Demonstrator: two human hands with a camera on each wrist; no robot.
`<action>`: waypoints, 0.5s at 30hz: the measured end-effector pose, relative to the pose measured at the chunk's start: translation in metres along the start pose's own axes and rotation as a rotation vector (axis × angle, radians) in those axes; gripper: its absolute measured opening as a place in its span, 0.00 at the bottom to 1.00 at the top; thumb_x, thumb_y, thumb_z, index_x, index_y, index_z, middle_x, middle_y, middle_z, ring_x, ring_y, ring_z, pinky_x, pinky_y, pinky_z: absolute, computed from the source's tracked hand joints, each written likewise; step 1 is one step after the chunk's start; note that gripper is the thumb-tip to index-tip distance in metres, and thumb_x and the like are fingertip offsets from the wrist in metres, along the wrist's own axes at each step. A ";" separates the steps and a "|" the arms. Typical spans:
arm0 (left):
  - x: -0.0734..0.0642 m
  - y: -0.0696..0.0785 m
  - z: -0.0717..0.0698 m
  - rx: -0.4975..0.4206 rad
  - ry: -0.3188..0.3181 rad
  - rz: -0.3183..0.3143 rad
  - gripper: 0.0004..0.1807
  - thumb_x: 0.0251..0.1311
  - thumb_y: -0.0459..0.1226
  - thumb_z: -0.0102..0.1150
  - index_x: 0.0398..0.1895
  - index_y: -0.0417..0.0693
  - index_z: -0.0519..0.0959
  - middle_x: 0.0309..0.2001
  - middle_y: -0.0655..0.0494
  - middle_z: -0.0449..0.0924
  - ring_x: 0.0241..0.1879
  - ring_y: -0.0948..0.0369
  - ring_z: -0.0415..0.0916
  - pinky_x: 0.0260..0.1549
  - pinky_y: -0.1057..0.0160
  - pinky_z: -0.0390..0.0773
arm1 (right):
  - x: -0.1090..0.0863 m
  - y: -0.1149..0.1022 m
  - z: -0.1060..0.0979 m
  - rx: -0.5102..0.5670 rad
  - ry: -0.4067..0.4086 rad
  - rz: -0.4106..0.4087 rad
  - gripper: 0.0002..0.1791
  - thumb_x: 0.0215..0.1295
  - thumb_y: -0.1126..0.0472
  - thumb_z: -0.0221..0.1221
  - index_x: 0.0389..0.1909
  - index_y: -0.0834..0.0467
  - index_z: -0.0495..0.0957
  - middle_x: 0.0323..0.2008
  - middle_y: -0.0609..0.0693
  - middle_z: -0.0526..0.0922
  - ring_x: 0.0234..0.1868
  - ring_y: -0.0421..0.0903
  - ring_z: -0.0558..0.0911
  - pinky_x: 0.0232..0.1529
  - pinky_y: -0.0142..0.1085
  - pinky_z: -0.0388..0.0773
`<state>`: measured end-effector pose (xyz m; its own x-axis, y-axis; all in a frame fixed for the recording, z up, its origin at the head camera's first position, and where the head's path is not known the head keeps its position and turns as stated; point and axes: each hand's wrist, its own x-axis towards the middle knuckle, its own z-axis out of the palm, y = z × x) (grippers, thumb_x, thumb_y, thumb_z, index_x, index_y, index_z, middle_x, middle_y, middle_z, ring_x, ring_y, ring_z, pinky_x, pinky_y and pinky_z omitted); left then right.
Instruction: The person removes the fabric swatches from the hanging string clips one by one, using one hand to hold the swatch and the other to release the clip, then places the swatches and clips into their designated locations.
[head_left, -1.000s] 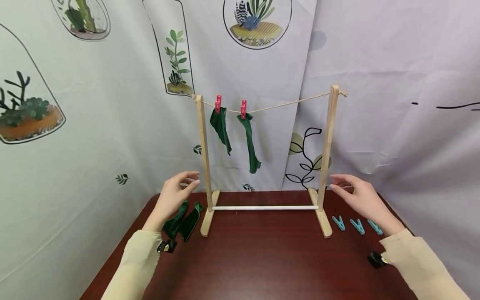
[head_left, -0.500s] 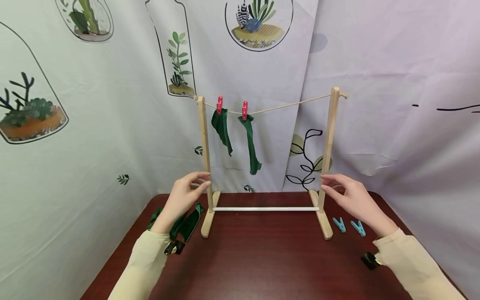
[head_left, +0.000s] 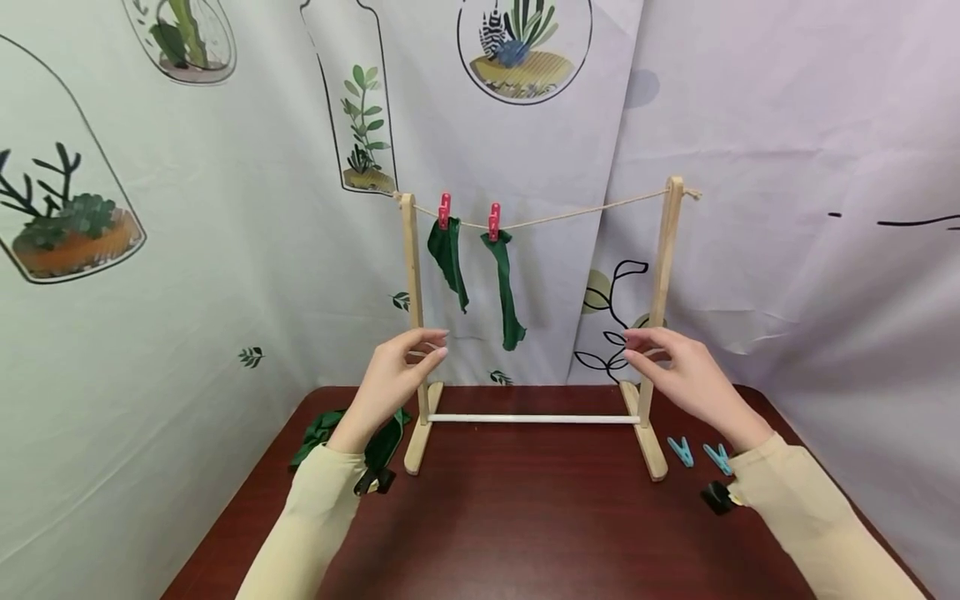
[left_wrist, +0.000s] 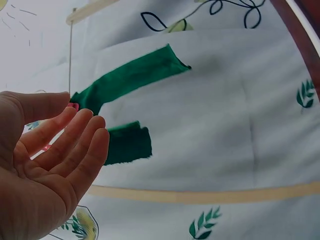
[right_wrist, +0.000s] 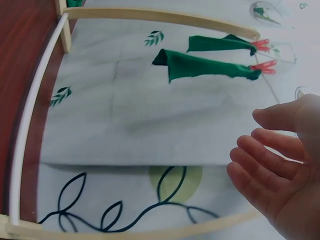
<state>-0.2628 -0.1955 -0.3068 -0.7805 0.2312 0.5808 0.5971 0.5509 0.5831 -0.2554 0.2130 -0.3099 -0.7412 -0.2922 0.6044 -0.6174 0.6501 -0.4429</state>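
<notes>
Two green cloth pieces, one on the left (head_left: 447,260) and a longer one (head_left: 507,292), hang from a string (head_left: 577,214), each under a red clothespin (head_left: 494,222). The string runs between the posts of a small wooden clothesline stand (head_left: 663,267). My left hand (head_left: 393,371) is raised in front of the left post, fingers loosely bent and holding nothing. Before the right post, my right hand (head_left: 686,371) is held likewise, with nothing between thumb and fingers. Both wrist views show the palms bare, apart from the cloths.
More green cloth (head_left: 318,435) lies at the table's left, partly behind the left forearm. Blue clothespins (head_left: 681,451) lie to the right, near the right wrist. A white rod (head_left: 532,418) joins the stand's feet low down. A printed curtain (head_left: 525,150) hangs behind the table (head_left: 525,517).
Both hands have moved inward, closer to each other, and slightly upward, still holding nothing. The right arm now hides one blue clothespin. The hanging cloths stay put on the string.
</notes>
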 end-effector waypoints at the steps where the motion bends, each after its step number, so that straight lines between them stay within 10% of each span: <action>1: 0.001 0.001 0.001 -0.006 0.002 -0.001 0.15 0.70 0.40 0.62 0.57 0.50 0.82 0.52 0.53 0.84 0.46 0.58 0.81 0.49 0.50 0.81 | 0.003 -0.002 0.000 0.002 0.001 -0.011 0.18 0.71 0.61 0.63 0.59 0.61 0.80 0.48 0.53 0.86 0.43 0.49 0.86 0.43 0.29 0.79; 15: 0.018 0.022 0.012 -0.093 0.028 0.037 0.15 0.69 0.39 0.63 0.56 0.52 0.83 0.48 0.54 0.85 0.46 0.61 0.81 0.48 0.53 0.82 | 0.060 -0.041 -0.009 0.052 0.042 -0.124 0.16 0.72 0.61 0.61 0.58 0.60 0.81 0.48 0.53 0.85 0.46 0.49 0.84 0.46 0.45 0.80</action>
<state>-0.2654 -0.1699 -0.2903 -0.7531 0.2265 0.6177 0.6407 0.4654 0.6106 -0.2718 0.1754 -0.2496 -0.6475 -0.3376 0.6832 -0.7170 0.5735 -0.3961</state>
